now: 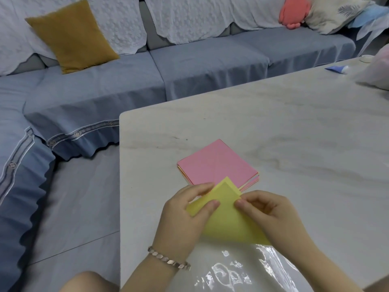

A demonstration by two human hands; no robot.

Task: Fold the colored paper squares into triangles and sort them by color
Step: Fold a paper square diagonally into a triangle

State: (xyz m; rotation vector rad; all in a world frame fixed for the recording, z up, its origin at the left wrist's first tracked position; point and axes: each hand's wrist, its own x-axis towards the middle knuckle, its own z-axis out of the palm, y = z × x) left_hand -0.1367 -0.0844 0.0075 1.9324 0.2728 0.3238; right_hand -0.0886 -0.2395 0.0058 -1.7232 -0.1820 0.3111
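Head view: you are looking down over a pale marbled table (294, 127); both your hands meet near its front edge
Left hand: your left hand (185, 211) pinches the yellow paper (227, 218) at its left side; the thumb lies on top and the fingers curl round the upper edge; a metal bracelet (168, 259) sits on that wrist
Right hand: your right hand (271, 213) pinches the same sheet at its right side, thumb tip on the upper face, fingers curled behind
Yellow paper: held between your two hands, doubled over; at the far tip two corners show, one a little short of the other (so the layers are not quite flush); its near edge overlaps a clear plastic sleeve (242, 268)
Paper stack: a stack of squares (216, 163) with a pink sheet on top lies flat on the table just beyond your hands; the yellow tip covers its near corner
Far right of table: a small blue tube (336, 69)
Behind: a blue sofa (189, 68) with a mustard cushion (71, 36) and a pink plush (294, 11)
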